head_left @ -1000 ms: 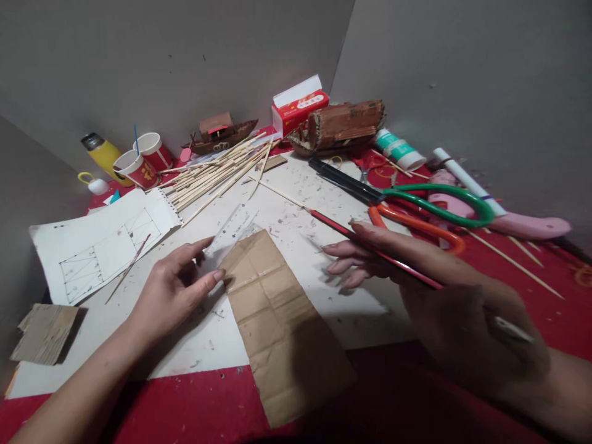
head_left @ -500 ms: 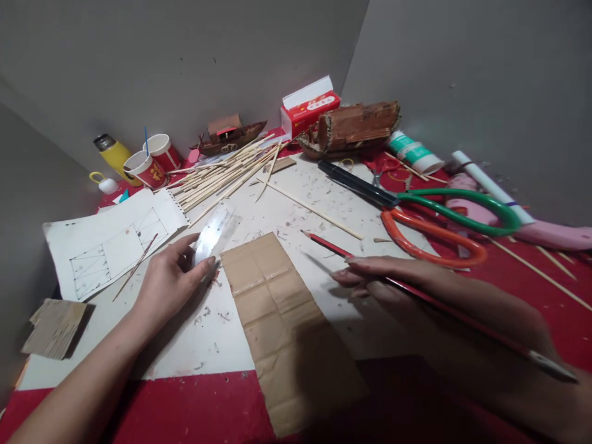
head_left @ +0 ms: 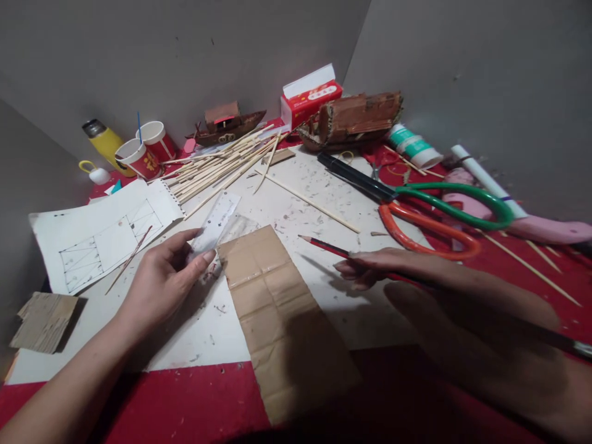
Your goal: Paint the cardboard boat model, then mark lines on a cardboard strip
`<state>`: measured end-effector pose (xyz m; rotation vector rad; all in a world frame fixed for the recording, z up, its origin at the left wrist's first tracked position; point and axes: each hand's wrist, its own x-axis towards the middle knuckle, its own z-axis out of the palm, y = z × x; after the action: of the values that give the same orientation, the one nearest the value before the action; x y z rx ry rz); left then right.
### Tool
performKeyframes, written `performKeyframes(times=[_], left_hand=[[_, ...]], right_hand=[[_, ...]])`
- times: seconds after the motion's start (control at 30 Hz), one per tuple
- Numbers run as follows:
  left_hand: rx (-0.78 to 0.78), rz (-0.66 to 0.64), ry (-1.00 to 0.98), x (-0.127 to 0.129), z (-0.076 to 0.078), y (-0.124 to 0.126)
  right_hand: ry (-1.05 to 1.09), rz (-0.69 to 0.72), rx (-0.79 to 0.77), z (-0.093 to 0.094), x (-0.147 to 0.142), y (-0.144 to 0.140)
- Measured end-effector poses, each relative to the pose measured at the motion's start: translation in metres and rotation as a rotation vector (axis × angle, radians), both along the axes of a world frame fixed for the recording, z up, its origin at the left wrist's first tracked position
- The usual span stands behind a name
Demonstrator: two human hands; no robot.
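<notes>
On my feed, left hand (head_left: 160, 280) pinches translucent ruler (head_left: 217, 222), right hand (head_left: 467, 302) pinches red-and-black pencil (head_left: 326, 246), point sharpened. Creased brown cardboard (head_left: 256, 296) lies between them, spanning white sheet (head_left: 203, 342) and red tabletop (head_left: 198, 401).

Goes bare in left hand (head_left: 161, 280) and left forearm (head_left: 90, 364), slim at the wrist (head_left: 127, 324) and thicker beyond; goes equally bare in right hand (head_left: 467, 277) and right forearm (head_left: 573, 394), partly shadowed.

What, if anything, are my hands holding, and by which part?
Your left hand holds the ruler by its near end. Your right hand holds the pencil by its shaft, behind the sharpened tip.
</notes>
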<state>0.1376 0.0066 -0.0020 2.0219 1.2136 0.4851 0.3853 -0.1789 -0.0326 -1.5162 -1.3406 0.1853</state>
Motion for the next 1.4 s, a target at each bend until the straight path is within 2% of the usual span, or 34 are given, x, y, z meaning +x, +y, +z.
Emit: performKeyframes(times=[0.1, 0.3, 0.47, 0.6, 0.7, 0.9, 1.07, 1.13, 1.23, 1.33, 1.4], left_hand=[[-0.104, 0.002, -0.090, 0.001, 0.008, -0.003], [-0.295, 0.152, -0.333, 0.001, 0.033, -0.009], [-0.435, 0.225, -0.450, 0.008, 0.051, -0.017], [-0.499, 0.214, -0.603, 0.027, 0.050, -0.020], [-0.527, 0.171, -0.642, 0.051, 0.046, -0.025], [-0.624, 0.043, -0.763, 0.102, 0.037, -0.046], [-0.670, -0.047, -0.782, 0.119, 0.031, -0.055], [-0.676, -0.088, -0.759, 0.117, 0.031, -0.052], [-0.622, -0.110, -0.713, 0.105, 0.032, -0.039], [-0.416, -0.035, -0.643, 0.085, 0.031, -0.014], [-0.246, -0.012, -0.518, 0.069, 0.026, 0.003]], right_hand=[[0.024, 0.088, 0.054, -0.002, -0.002, 0.000], [0.249, 0.006, 0.140, -0.001, -0.011, 0.003], [0.192, -0.006, 0.120, 0.001, -0.011, 0.000], [0.136, 0.036, 0.079, 0.006, -0.010, -0.005], [0.116, 0.064, 0.014, 0.008, -0.009, -0.008], [0.290, 0.208, -0.146, 0.009, -0.003, -0.006], [0.479, 0.273, -0.356, 0.017, 0.000, 0.000], [0.571, 0.281, -0.417, 0.019, 0.000, 0.003], [0.677, 0.187, -0.445, 0.021, 0.000, 0.006], [0.703, 0.063, -0.379, 0.022, -0.001, 0.005], [0.696, -0.001, -0.294, 0.023, -0.002, 0.004]])
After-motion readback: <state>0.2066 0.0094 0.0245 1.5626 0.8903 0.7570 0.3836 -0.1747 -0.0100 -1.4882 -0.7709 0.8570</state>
